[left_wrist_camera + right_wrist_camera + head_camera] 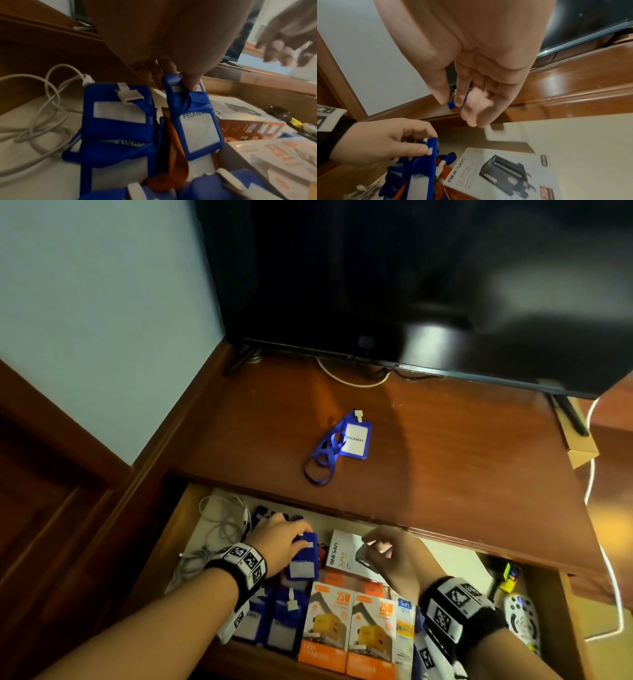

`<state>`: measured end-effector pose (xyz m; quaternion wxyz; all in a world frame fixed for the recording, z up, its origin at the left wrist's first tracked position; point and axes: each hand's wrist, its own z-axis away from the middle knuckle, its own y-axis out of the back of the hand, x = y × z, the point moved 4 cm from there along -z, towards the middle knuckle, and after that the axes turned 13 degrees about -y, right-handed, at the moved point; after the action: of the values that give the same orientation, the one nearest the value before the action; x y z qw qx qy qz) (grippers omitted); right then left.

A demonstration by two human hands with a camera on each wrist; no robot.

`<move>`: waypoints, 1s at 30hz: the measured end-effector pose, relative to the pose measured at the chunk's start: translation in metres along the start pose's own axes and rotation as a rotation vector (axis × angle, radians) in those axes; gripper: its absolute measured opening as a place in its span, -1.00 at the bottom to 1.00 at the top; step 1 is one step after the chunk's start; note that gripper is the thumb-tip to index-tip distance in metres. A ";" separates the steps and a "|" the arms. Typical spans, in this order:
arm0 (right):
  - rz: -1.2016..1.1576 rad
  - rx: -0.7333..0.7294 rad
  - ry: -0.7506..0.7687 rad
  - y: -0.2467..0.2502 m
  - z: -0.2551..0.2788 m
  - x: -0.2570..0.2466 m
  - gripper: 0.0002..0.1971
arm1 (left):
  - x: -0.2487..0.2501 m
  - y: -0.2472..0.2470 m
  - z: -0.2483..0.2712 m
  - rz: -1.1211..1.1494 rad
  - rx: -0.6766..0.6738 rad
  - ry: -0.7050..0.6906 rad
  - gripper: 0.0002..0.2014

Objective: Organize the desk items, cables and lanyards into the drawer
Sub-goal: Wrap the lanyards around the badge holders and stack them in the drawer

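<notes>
The left hand point(279, 539) is down in the open drawer point(178, 518), thumb and fingers pinching the top edge of a blue badge holder point(197, 121) and standing it on edge among the other blue holders point(118, 116), its long axis running up toward the hand. The right hand point(394, 553) hovers above the white charger box point(503, 174), fingers loosely curled and holding nothing.

The one piece left out is the blue lanyard with its badge point(342, 445), lying on the desk top point(445, 460) beyond the drawer's front lip, ahead of both hands and about midway between them. Its card end points away toward the screen point(394, 285); its strap loops trail back toward the drawer. The free right hand looks better placed to go for it.

Hard to read: the drawer's back is tucked under the desk top, the grey cables point(42, 108) at its left are a tangle, and the orange strap point(173, 155) between the holders is mostly buried. The wrist views are blurred.
</notes>
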<state>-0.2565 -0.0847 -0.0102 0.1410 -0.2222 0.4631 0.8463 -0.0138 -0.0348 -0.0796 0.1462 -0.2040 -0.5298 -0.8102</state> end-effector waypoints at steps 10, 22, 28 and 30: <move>0.035 0.057 0.088 0.037 -0.061 -0.039 -0.94 | -0.005 0.012 -0.009 -0.107 -0.130 -0.160 -0.64; -0.051 0.100 -0.317 0.063 -0.156 -0.077 -0.30 | -0.022 -0.003 -0.006 -0.202 -0.088 -0.120 -0.62; -0.035 0.122 -0.482 0.051 -0.195 -0.086 -0.15 | -0.020 -0.012 -0.010 -0.142 -0.029 -0.073 -0.66; -0.014 0.136 -0.533 0.047 -0.204 -0.086 -0.10 | -0.019 -0.016 -0.011 -0.119 -0.014 -0.053 -0.66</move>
<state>-0.1533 -0.2853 -0.0293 0.2783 0.0150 0.4640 0.8409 -0.0064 -0.0384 -0.1054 0.0825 -0.1946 -0.5391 -0.8153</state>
